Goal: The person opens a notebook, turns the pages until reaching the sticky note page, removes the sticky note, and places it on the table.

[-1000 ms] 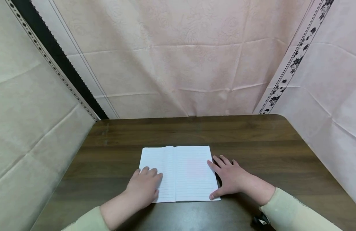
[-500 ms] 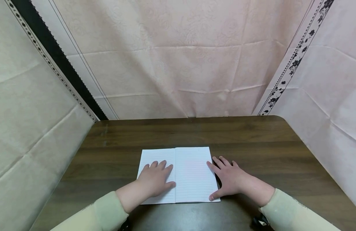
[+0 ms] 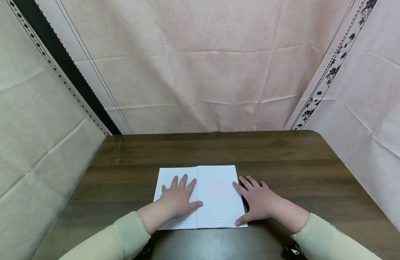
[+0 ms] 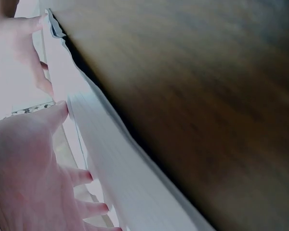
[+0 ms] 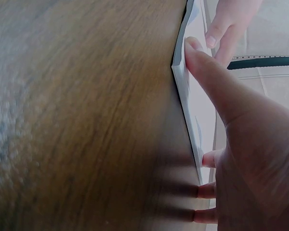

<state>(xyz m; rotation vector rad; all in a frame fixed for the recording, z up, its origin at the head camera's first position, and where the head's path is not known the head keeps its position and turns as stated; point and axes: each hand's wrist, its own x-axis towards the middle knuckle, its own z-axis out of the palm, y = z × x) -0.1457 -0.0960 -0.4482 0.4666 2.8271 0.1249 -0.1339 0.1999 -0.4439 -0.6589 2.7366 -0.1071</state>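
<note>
A lined notebook (image 3: 216, 195) lies spread flat on the wooden table, its fold running through the middle. Over the left page rests my left hand (image 3: 178, 198), fingers spread, with the thumb reaching across the fold onto the right page. My right hand (image 3: 259, 200) is at the notebook's right edge; its thumb touches the lower right corner and its index fingertip the side of the page. In the right wrist view, the other fingertips (image 5: 207, 191) of that hand stand on the table beside the notebook (image 5: 195, 91). The left wrist view shows the left hand (image 4: 29, 168) with straight fingers.
The brown wooden table (image 3: 284, 155) extends around the notebook on all sides. Pale cloth (image 3: 193, 72) hangs behind it and along both sides, with a dark strip (image 3: 73, 72) at the left. Black wrist devices (image 3: 292, 249) show under the sleeves.
My left hand has moved from the left page's outer part rightward and up to the fold, spreading its fingers. The left page now lies flatter. The right hand has stayed in place.
</note>
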